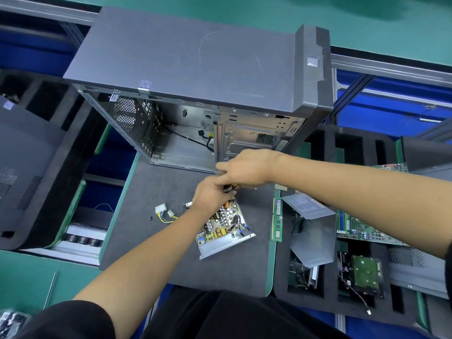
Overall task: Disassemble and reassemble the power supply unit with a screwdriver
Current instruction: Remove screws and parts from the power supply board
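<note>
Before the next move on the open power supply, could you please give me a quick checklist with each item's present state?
1. Power supply cover off, board exposed: ok.
2. Unit lying flat on the grey mat: ok.
3. Left hand at the unit's far end: ok.
4. Right hand grip on a small part there: cannot tell.
5. Screwdriver in hand: cannot tell.
6. White connectors lying clear of the board: ok.
</note>
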A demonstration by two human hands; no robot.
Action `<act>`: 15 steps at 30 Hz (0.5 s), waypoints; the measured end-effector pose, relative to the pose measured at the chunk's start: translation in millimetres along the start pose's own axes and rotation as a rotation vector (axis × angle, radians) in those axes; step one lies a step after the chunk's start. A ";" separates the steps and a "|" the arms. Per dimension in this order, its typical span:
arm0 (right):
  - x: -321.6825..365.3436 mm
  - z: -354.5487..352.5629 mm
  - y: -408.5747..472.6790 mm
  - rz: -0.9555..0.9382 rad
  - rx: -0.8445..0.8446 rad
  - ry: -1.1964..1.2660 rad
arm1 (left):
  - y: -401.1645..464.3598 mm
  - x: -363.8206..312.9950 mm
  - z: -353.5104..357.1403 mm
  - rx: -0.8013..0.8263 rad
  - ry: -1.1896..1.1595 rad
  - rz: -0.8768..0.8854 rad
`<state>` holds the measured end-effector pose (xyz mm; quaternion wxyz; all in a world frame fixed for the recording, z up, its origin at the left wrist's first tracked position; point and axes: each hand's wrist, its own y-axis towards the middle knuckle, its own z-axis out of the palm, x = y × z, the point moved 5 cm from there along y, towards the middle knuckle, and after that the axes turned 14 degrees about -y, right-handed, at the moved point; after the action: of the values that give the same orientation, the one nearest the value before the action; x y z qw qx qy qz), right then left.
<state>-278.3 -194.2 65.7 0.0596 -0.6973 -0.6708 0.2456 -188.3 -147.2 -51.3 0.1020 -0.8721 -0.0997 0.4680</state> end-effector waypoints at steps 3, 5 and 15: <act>-2.6 2.0 1.8 0.033 0.003 -0.014 | -0.7 -2.6 -0.5 0.004 0.027 0.025; -1.4 5.1 5.8 0.106 0.054 -0.026 | -0.3 -5.2 -0.9 0.016 0.081 0.045; 3.0 3.2 -5.8 0.055 -0.035 -0.127 | 0.7 -3.4 0.1 -0.003 0.027 0.093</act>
<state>-285.0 -191.6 64.5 -0.0019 -0.6993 -0.6582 0.2788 -190.1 -148.8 -48.9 0.0803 -0.8823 -0.0584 0.4601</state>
